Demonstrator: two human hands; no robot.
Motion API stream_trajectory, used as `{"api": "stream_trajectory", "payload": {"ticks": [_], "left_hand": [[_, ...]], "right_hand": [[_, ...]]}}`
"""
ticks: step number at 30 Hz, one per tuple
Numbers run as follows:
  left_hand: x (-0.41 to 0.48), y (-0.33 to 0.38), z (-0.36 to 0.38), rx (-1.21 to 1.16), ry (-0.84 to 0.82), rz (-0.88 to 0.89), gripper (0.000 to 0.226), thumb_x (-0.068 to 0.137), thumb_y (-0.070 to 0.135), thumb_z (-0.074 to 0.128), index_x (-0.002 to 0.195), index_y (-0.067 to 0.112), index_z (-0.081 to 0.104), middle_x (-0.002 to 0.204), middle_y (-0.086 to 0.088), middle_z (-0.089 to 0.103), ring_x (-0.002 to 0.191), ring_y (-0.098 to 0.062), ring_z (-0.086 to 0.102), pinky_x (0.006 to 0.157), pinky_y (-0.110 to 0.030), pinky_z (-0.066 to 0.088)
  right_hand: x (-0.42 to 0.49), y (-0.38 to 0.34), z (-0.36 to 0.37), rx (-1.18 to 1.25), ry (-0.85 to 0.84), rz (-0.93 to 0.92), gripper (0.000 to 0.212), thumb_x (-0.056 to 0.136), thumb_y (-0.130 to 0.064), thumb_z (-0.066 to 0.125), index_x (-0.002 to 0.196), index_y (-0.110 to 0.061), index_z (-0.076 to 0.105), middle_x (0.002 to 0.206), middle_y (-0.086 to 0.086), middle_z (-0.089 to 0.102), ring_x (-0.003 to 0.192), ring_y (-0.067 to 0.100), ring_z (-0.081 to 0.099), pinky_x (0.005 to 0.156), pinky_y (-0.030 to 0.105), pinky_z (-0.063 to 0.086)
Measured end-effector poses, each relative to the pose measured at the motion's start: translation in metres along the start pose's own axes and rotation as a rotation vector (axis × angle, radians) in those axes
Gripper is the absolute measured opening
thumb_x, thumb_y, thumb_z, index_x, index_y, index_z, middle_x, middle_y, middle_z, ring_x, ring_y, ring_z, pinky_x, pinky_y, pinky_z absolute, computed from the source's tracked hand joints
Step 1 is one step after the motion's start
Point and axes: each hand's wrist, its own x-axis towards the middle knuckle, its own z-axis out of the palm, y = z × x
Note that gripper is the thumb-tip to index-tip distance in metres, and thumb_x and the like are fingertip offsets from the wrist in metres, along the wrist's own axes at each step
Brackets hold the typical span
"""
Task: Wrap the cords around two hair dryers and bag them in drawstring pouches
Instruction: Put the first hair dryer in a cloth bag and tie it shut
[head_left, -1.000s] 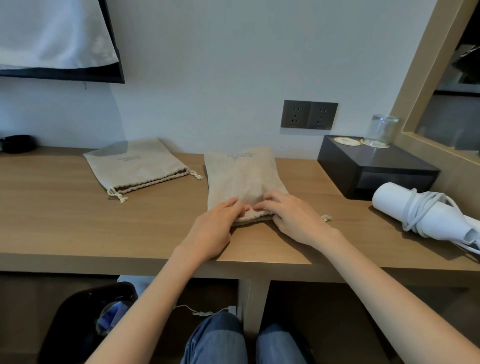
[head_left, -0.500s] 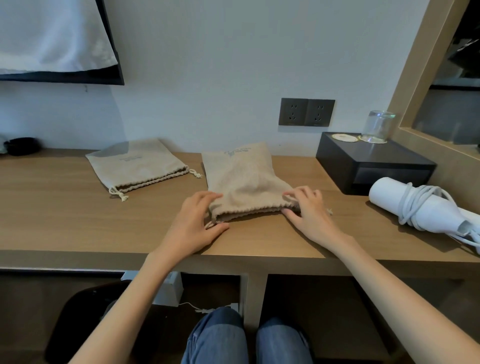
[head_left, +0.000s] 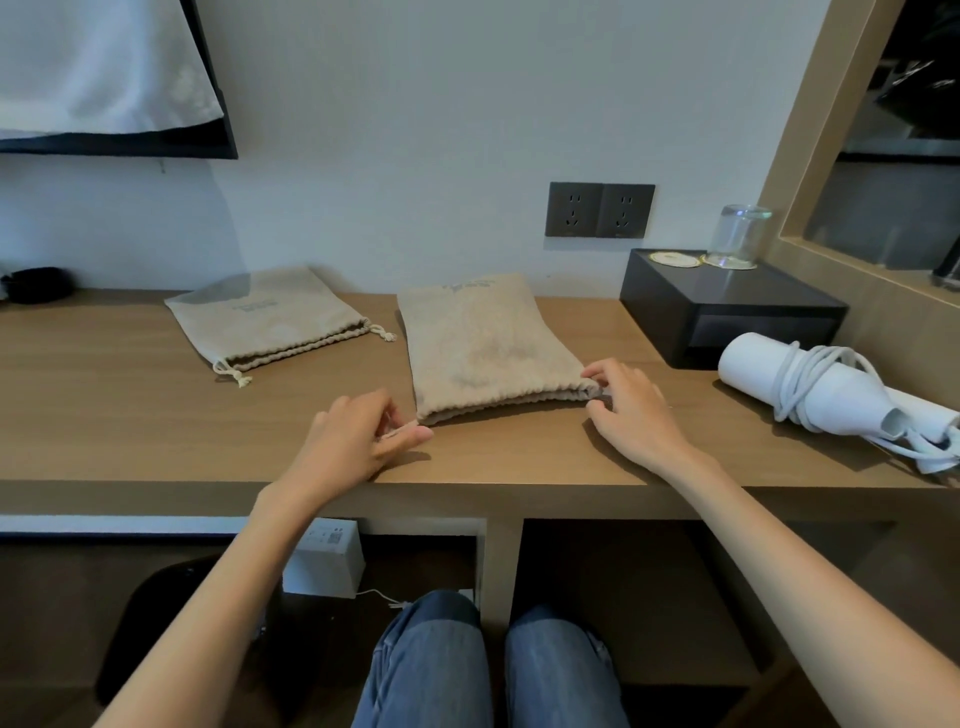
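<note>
pouch (head_left: 488, 353) lying flat at frame centre, its two mouth corners pinched by left hand (head_left: 358, 436) and right hand (head_left: 631, 410), probably to draw the opening shut; cord-wrapped hair dryer (head_left: 810, 389) waiting at right edge.

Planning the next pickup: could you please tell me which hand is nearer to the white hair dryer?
Right. The right hand grips the right corner of the middle pouch, just left of the hair dryer; the left hand is at its left corner, farther away.
</note>
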Motion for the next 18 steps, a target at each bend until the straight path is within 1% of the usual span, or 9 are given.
{"api": "stream_trajectory", "payload": {"ticks": [1,3,5,7,9,10,12,16,18], "left_hand": [[0.0,0.004,0.001,0.001,-0.012,0.001,0.031,0.083,0.056,0.057,0.082,0.025,0.05,0.075,0.01,0.054,0.073,-0.01,0.048,0.066,-0.032,0.037],[0.003,0.01,0.004,0.0,-0.025,0.007,0.026,0.085,0.05,0.058,0.085,0.025,0.052,0.08,0.008,0.057,0.079,-0.014,0.052,0.069,-0.032,0.038],[0.005,0.011,0.005,0.013,-0.031,-0.008,0.018,0.091,0.04,0.056,0.085,0.023,0.052,0.087,0.006,0.06,0.087,-0.02,0.055,0.071,-0.033,0.038],[0.006,0.007,0.004,0.077,-0.009,-0.037,0.016,0.095,0.035,0.052,0.087,0.021,0.05,0.093,0.0,0.062,0.091,-0.025,0.055,0.072,-0.035,0.037],[0.004,0.004,0.002,0.174,0.037,-0.094,0.018,0.097,0.034,0.048,0.089,0.018,0.05,0.094,-0.006,0.062,0.092,-0.029,0.054,0.07,-0.035,0.034],[0.003,0.003,0.001,0.21,0.055,-0.13,0.019,0.097,0.034,0.046,0.091,0.016,0.05,0.094,-0.008,0.062,0.092,-0.029,0.054,0.07,-0.035,0.033],[0.002,-0.001,0.001,0.265,0.083,-0.201,0.021,0.099,0.032,0.044,0.093,0.013,0.051,0.096,-0.01,0.061,0.092,-0.029,0.053,0.07,-0.035,0.032],[0.002,-0.005,0.002,0.402,0.131,-0.342,0.027,0.1,0.029,0.04,0.102,0.004,0.052,0.106,-0.016,0.06,0.1,-0.035,0.053,0.072,-0.037,0.032],[0.002,-0.003,0.004,0.471,0.136,-0.4,0.029,0.101,0.027,0.039,0.105,0.001,0.051,0.109,-0.018,0.059,0.103,-0.036,0.053,0.076,-0.038,0.034]], "right_hand": [[-0.001,-0.001,0.0,0.013,-0.002,-0.001,0.03,0.094,-0.022,0.049,0.123,-0.023,0.047,0.122,-0.002,0.053,0.113,0.018,0.046,0.095,0.04,0.041],[-0.003,-0.002,0.0,0.062,-0.007,-0.011,0.03,0.098,-0.02,0.045,0.127,-0.021,0.045,0.122,-0.002,0.052,0.114,0.017,0.046,0.095,0.038,0.04],[-0.006,-0.001,-0.002,0.12,-0.01,-0.012,0.028,0.1,-0.019,0.042,0.128,-0.019,0.044,0.113,-0.006,0.052,0.108,0.014,0.049,0.092,0.036,0.043],[-0.007,0.003,-0.005,0.146,0.006,-0.002,0.026,0.101,-0.019,0.04,0.127,-0.019,0.042,0.101,-0.006,0.055,0.097,0.014,0.054,0.083,0.032,0.046],[-0.009,0.005,-0.008,0.175,0.0,0.022,0.024,0.101,-0.018,0.039,0.125,-0.018,0.04,0.092,-0.004,0.056,0.09,0.013,0.056,0.075,0.025,0.043],[-0.009,0.006,-0.009,0.186,-0.007,0.041,0.023,0.101,-0.016,0.038,0.125,-0.017,0.039,0.09,-0.004,0.056,0.088,0.012,0.057,0.074,0.024,0.043],[-0.01,0.008,-0.009,0.194,0.017,0.089,0.022,0.101,-0.013,0.038,0.123,-0.016,0.039,0.089,-0.001,0.056,0.089,0.015,0.058,0.077,0.027,0.044],[-0.011,0.01,-0.008,0.158,0.176,0.279,0.021,0.096,-0.002,0.042,0.11,-0.017,0.037,0.083,-0.001,0.052,0.093,0.025,0.056,0.081,0.042,0.049],[-0.011,0.008,-0.007,0.133,0.237,0.371,0.023,0.094,0.001,0.042,0.103,-0.019,0.035,0.08,-0.003,0.048,0.094,0.026,0.054,0.08,0.042,0.049]]}}
